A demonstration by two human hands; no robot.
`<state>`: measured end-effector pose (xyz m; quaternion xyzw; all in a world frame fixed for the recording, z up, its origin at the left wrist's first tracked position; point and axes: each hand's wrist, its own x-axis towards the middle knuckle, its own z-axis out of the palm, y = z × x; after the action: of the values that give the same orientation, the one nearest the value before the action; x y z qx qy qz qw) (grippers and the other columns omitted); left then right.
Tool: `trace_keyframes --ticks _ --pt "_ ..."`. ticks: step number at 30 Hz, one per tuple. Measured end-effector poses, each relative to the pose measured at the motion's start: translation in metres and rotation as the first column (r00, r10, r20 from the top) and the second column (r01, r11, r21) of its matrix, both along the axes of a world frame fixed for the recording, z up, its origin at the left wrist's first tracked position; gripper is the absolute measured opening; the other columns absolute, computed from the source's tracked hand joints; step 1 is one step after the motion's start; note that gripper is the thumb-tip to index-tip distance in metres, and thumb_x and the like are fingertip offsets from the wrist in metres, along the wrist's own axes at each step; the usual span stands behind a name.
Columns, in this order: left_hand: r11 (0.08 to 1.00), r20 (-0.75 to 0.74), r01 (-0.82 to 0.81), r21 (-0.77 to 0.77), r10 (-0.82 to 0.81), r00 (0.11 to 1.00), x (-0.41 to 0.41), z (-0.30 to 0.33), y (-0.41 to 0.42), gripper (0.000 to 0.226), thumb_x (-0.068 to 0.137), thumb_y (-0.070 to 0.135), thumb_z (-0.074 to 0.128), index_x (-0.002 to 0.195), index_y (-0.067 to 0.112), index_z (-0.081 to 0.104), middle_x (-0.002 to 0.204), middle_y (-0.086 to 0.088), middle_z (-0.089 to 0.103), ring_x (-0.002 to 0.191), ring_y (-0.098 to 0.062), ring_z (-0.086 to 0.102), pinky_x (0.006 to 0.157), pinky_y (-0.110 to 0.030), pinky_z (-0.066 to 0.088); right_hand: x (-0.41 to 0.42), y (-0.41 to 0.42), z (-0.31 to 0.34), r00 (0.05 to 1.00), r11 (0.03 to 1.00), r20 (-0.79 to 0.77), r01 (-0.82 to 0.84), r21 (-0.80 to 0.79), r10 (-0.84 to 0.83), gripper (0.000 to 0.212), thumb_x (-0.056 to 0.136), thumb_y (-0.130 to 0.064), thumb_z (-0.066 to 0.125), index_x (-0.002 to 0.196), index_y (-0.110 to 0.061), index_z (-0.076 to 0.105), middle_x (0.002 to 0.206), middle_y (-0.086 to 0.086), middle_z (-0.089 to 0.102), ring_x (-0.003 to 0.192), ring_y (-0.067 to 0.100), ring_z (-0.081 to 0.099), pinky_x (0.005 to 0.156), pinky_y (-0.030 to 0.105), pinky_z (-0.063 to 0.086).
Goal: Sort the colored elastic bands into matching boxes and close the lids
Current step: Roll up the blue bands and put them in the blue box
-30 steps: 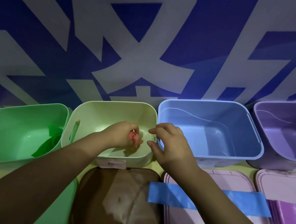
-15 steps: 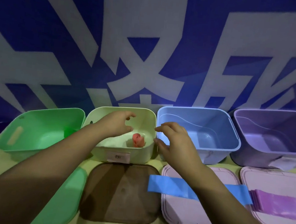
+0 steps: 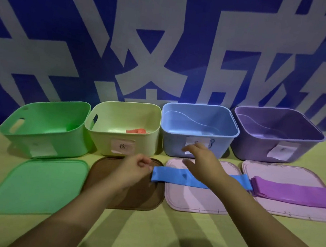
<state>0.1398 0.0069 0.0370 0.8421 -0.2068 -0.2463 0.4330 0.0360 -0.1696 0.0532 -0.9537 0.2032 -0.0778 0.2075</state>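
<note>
Two bare forearms rising from the bottom edge of the frame across a yellow-green tabletop [image 3: 166,234]. Left hand [image 3: 133,171] just left of centre, fingers curled, thumb and fingertips together at the left end of a flat blue elastic band [image 3: 174,177]; cannot tell whether pinching that end or only touching it. Right hand [image 3: 202,160] a little right of centre, fingers straight and spread, held over the same band and reaching toward the boxes, gripping nothing.

Across the middle of the frame, four flat plastic lids in a row: a green lid with rounded corners [image 3: 39,184] at left, a brown translucent lid [image 3: 140,197] under the left hand, a pale pink lid [image 3: 192,197] under the blue band, and a second pale pink lid [image 3: 285,172] at right. Blue band stretched flat over the first pink lid, its left end reaching onto the brown lid. Stack of folded purple elastic bands [image 3: 295,192] lying on the right pink lid, just beside the blue band's right end.

Farther back, four open plastic boxes side by side, each with a white paper label on its front: a green box with slotted handles [image 3: 42,130] at left, then a pale yellow box [image 3: 120,141] with a rolled salmon-pink elastic band [image 3: 137,131] inside at its bottom, then a light blue box [image 3: 197,131] right of centre, then a purple box [image 3: 277,135] at upper right.

Behind everything, filling the upper frame, a dark blue wall with large pale grey characters [image 3: 166,43].
</note>
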Motion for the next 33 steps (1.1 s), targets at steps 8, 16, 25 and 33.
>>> trace_keyframes --ticks 8,16,25,33 --pt "0.981 -0.288 -0.184 -0.056 0.161 0.944 0.019 -0.07 -0.019 0.03 0.084 0.002 0.062 0.111 0.008 0.049 0.08 -0.01 0.059 0.07 -0.017 0.056 0.062 -0.026 0.05 0.028 -0.006 -0.071 0.97 0.992 -0.223 -0.076 0.101 0.097 0.048 0.088 -0.026 0.063 0.133 -0.021 0.046 0.127 0.001 0.059 0.11 0.019 0.057 0.092 0.032 0.047" --pt "0.996 -0.228 -0.065 -0.064 0.048 0.972 0.023 -0.084 -0.023 0.009 0.084 0.003 0.064 0.078 0.01 0.064 0.068 -0.009 0.052 0.057 -0.015 0.042 0.048 -0.022 0.03 0.03 -0.006 -0.083 0.979 0.991 -0.154 -0.134 0.011 0.134 0.054 0.082 -0.028 0.07 0.131 -0.019 0.05 0.121 0.005 0.059 0.103 0.022 0.054 0.086 0.029 0.044" --pt "0.971 -0.018 -0.124 -0.204 0.123 0.992 -0.021 -0.079 -0.02 0.029 0.076 -0.013 0.063 0.078 0.013 0.052 0.086 -0.013 0.057 0.083 -0.026 0.056 0.072 -0.036 0.051 0.011 0.014 -0.075 0.978 0.977 -0.181 -0.133 -0.165 0.103 0.03 0.083 -0.037 0.067 0.109 -0.023 0.062 0.109 0.003 0.059 0.099 0.024 0.052 0.081 0.034 0.036" --pt "0.844 0.213 0.009 -0.537 0.125 0.969 -0.064 -0.014 -0.026 0.039 0.083 -0.006 0.063 0.113 0.014 0.049 0.084 -0.005 0.059 0.078 -0.019 0.06 0.068 -0.028 0.05 -0.03 0.009 -0.017 0.977 0.989 0.214 0.024 -0.147 0.008 0.019 0.087 -0.027 0.062 0.081 -0.022 0.044 0.089 0.002 0.052 0.088 0.025 0.048 0.079 0.038 0.038"
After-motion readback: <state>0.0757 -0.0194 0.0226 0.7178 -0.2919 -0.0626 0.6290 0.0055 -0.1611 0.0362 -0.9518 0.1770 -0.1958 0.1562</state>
